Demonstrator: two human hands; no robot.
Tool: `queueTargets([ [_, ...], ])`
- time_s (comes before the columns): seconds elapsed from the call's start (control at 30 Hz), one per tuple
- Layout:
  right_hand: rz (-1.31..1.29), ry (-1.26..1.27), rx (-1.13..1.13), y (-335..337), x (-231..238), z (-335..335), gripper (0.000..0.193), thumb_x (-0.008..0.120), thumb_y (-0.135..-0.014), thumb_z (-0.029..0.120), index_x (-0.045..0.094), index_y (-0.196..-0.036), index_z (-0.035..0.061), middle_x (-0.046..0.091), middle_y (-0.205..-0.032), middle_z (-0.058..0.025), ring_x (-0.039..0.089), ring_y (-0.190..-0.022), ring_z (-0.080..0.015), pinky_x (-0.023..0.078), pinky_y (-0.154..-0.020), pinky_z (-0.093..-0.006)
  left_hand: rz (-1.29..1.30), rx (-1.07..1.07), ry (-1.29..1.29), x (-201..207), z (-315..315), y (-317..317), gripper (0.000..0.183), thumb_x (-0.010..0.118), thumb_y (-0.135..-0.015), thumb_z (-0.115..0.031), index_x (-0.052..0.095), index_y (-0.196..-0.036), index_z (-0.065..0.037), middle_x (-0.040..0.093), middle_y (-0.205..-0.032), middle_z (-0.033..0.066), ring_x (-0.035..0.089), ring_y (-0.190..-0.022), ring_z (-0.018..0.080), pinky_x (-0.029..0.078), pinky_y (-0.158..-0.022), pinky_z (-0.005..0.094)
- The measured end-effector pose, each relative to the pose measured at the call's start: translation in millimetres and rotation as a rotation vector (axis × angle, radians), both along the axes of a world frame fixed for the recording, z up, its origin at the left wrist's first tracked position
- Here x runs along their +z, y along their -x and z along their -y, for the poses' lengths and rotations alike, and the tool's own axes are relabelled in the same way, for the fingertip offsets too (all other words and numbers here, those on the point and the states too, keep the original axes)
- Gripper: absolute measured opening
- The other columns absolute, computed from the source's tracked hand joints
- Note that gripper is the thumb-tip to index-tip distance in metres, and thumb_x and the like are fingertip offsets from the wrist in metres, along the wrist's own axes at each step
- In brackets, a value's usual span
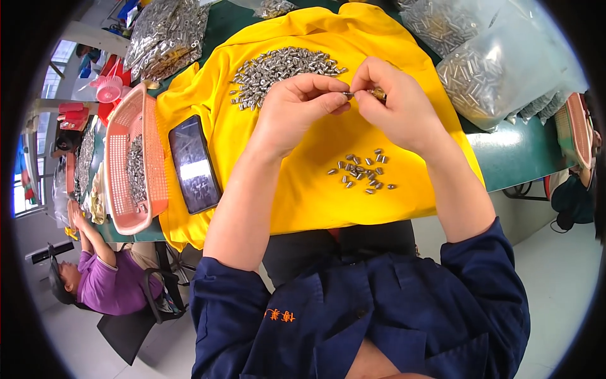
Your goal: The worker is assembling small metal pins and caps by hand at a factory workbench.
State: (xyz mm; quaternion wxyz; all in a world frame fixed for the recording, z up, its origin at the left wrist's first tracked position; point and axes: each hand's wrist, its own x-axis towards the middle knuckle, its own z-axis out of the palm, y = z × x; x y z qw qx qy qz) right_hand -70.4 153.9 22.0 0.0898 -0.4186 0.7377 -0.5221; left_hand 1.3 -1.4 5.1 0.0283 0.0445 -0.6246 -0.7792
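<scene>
My left hand (295, 108) is closed, thumb and forefinger pinching a small silver metal part (348, 94) above the yellow cloth (303, 202). Right beside it, my right hand (399, 104) is also closed, its thumb and forefinger meeting at the same part. A brass-coloured piece (379, 94) shows between the right fingers; most of it is hidden, so its kind is unclear. Beyond my left hand lies a large heap of small silver cylindrical metal parts (278, 69). A smaller, loose group of similar parts (360, 172) is spread on the cloth nearer to me.
A dark phone (193, 165) lies at the left on the cloth, beside a pink plastic basket (115, 170) with metal parts inside. Clear bags of metal parts (470, 79) stand at the far right, another bag (165, 38) at the far left. A person in purple (117, 278) sits at left.
</scene>
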Motion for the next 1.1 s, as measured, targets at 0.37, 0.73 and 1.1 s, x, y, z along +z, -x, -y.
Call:
queueTargets([
  [0.37, 0.481, 0.030, 0.010, 9.4, -11.6, 2.2, 0.006, 0.048, -0.076, 0.010, 0.049, -0.078, 0.0042, 0.049, -0.065, -0.0002, 0.043, -0.057, -0.0066, 0.036, -0.051, -0.0225, -0.052, 0.102, 0.249, -7.4, 3.4, -0.3, 0.013, 0.058, -0.074, -0.002, 0.060, -0.087, 0.000, 0.061, -0.078, 0.0045, 0.058, -0.068, 0.0099, 0.046, -0.065, 0.0205],
  [0.73, 0.124, 0.066, -0.110, 3.4, -8.2, 5.4, 0.007, 0.050, -0.074, 0.008, 0.049, -0.078, 0.0023, 0.051, -0.065, -0.0030, 0.045, -0.059, -0.0100, 0.038, -0.054, -0.0231, -0.067, 0.134, 0.675, -6.7, 2.6, -0.6, 0.017, 0.054, -0.076, -0.004, 0.058, -0.092, -0.002, 0.061, -0.086, 0.0070, 0.058, -0.076, 0.0146, 0.045, -0.068, 0.0234],
  [1.1, 0.147, 0.099, -0.018, -2.8, -4.4, 3.7, 0.007, 0.049, -0.073, 0.007, 0.048, -0.079, 0.0028, 0.049, -0.069, -0.0009, 0.044, -0.061, -0.0075, 0.037, -0.055, -0.0207, 0.036, 0.000, -0.376, -0.2, 1.0, -1.9, 0.016, 0.053, -0.080, -0.004, 0.054, -0.096, -0.001, 0.057, -0.080, 0.0035, 0.055, -0.076, 0.0119, 0.047, -0.070, 0.0236],
])
